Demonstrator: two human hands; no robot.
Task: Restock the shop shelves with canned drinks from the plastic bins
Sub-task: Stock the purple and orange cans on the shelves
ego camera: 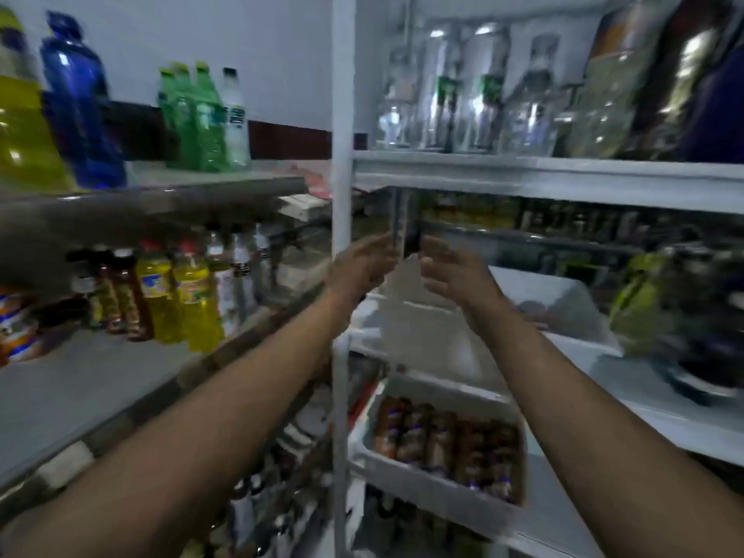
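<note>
My left hand and my right hand are stretched forward side by side at the middle white shelf. Their palms face each other and the fingers are spread. A small dark shape, blurred, stands just beyond the fingertips beside a thin grey post; I cannot tell if it is a can. Below my arms, a white plastic bin on a lower shelf holds several brown drinks with purple labels. A second pale bin sits on the middle shelf to the right of my right hand.
A white upright post divides two shelf units. The left unit carries yellow and brown bottles, with green bottles and a blue one above. Clear bottles line the top right shelf. A green pack lies at the right.
</note>
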